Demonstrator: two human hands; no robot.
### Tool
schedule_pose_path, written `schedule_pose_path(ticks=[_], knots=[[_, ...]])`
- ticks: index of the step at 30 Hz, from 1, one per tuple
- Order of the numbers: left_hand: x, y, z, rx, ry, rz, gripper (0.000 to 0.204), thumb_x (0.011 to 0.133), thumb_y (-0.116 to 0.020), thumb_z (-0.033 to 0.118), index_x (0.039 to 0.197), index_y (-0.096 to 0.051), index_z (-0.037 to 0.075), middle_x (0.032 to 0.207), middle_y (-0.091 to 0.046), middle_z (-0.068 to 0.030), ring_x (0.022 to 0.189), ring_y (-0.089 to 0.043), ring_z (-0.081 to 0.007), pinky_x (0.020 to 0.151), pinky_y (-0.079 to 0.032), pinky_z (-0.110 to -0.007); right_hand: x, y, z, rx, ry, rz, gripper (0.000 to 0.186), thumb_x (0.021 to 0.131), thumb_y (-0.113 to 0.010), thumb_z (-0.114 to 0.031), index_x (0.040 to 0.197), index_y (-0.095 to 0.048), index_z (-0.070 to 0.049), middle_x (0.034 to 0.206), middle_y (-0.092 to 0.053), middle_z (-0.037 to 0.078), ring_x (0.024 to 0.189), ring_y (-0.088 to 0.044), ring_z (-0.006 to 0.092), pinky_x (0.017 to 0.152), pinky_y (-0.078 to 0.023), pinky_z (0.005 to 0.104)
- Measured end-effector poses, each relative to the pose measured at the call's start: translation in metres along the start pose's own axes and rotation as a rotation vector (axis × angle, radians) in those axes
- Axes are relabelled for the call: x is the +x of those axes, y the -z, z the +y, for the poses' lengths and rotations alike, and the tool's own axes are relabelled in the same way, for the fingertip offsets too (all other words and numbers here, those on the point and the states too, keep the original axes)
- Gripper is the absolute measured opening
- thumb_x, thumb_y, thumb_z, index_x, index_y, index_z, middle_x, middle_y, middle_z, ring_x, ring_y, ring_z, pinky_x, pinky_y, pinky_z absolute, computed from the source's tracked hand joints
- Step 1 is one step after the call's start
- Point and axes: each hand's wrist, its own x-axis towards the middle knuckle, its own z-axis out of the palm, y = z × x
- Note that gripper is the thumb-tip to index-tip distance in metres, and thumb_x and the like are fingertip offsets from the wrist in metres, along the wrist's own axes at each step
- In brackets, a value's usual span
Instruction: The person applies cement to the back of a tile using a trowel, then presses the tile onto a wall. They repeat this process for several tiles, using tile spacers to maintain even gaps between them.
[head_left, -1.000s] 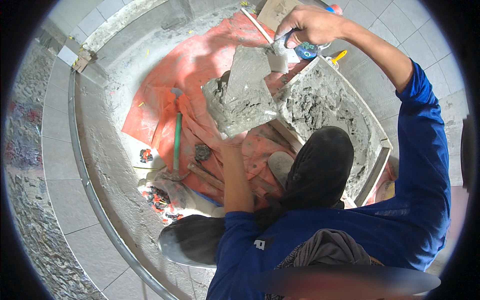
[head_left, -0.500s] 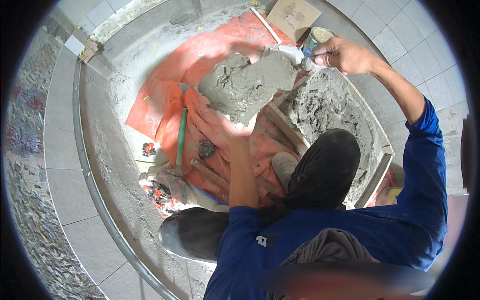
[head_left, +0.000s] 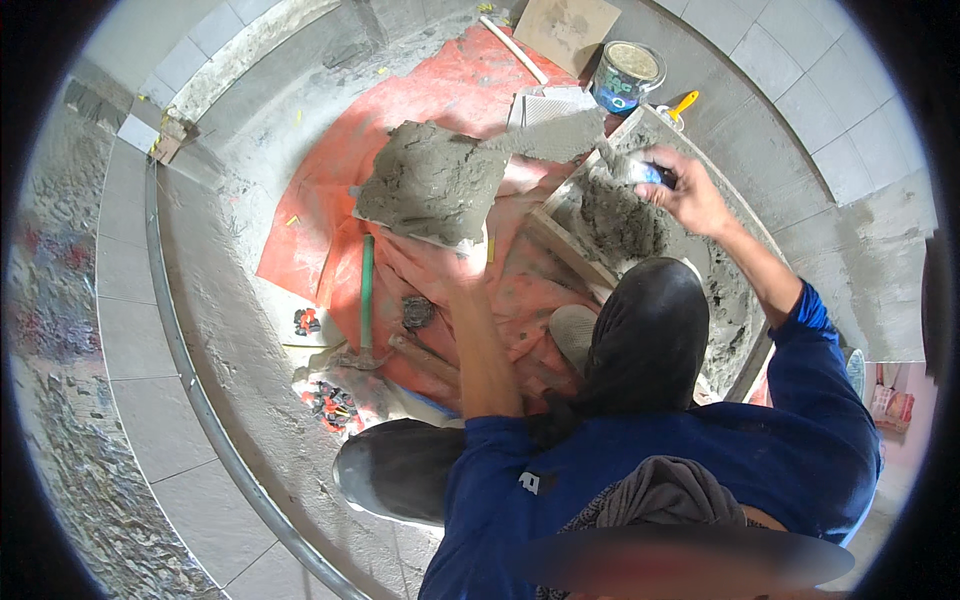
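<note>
"While the left hand [head_left: 464, 264] supports the mortar-coated tile [head_left: 425, 188] left of the trough [head_left: 570, 248], grip hidden, how steer the trowel [head_left: 560, 137]?"
"Right hand [head_left: 690, 192] grasps its handle [head_left: 656, 175]; keep angle low, pressure even; tile level."

Mortar [head_left: 430, 185] at eleven o'clock: grey throughout. Trowel handle [head_left: 656, 175], two o'clock: black and blue. Sheet [head_left: 325, 190], ten o'clock: orange-red, blotched grey. Long tool handle [head_left: 367, 290], nine o'clock: green. Shirt [head_left: 650, 450], toward four: blue. Brush handle [head_left: 686, 103], between one and two: yellow. Ribbed tile [head_left: 552, 106], toward one: whitish, parallel lines.
</note>
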Motion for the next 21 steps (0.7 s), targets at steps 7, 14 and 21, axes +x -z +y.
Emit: schedule_pose_path(ticks=[7, 14, 21], knots=[[0.018, -0.021, 0.017, 3.541, -1.135, 0.286, 0.055, 0.089, -0.058, 0.031, 0.135, -0.046, 0.005, 0.137, -0.049, -0.0112, 0.127, -0.043, -0.0275, 0.105, -0.037, -0.043, -0.028, -0.052, 0.046, 0.053, 0.217, 0.177, 0.038, 0.073, -0.077, -0.006, 0.105, -0.059, 0.000, 0.092, -0.053, 0.009, 0.086, -0.052, 0.0233, 0.079, -0.041, 0.0320], [0.028, -0.061, 0.069, 3.278, -0.762, 0.851, 0.054, 0.090, -0.056, 0.034, 0.135, -0.047, 0.005, 0.139, -0.048, -0.0093, 0.128, -0.042, -0.0261, 0.107, -0.034, -0.043, -0.035, -0.065, 0.060, 0.119, 0.278, 0.245, 0.040, 0.071, -0.079, -0.010, 0.104, -0.060, 0.000, 0.093, -0.054, 0.012, 0.087, -0.054, 0.0268, 0.079, -0.043, 0.0358], [0.022, -0.083, 0.109, 3.132, -0.858, 1.053, 0.057, 0.090, -0.055, 0.037, 0.135, -0.046, 0.003, 0.139, -0.047, -0.0118, 0.130, -0.041, -0.0282, 0.110, -0.030, -0.046, -0.026, -0.070, 0.069, 0.135, 0.274, 0.485, 0.036, 0.074, -0.072, -0.009, 0.107, -0.061, 0.002, 0.092, -0.055, 0.014, 0.086, -0.054, 0.0294, 0.079, -0.044, 0.0368]])
